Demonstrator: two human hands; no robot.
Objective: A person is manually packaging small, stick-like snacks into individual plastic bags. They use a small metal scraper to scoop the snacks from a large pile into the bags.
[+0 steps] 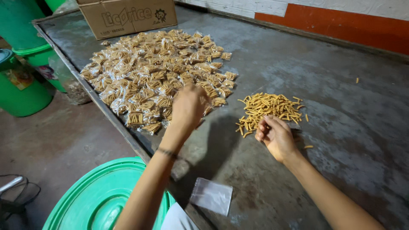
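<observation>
Head camera is looking down on the grey counter (341, 127), where the right hand (276, 135) is resting at the near edge of a loose heap of yellow snack sticks (268, 109), its grip curling together on what looks like a few sticks. The heap is lying just beyond that hand, spreading left to right. The left hand (188, 106) is hovering over the near-right edge of the spread of filled clear packets (153, 74), fingers bunching downward; whether it is holding one, I cannot tell. An empty clear bag (211, 195) is lying near the body, well apart from both hands.
</observation>
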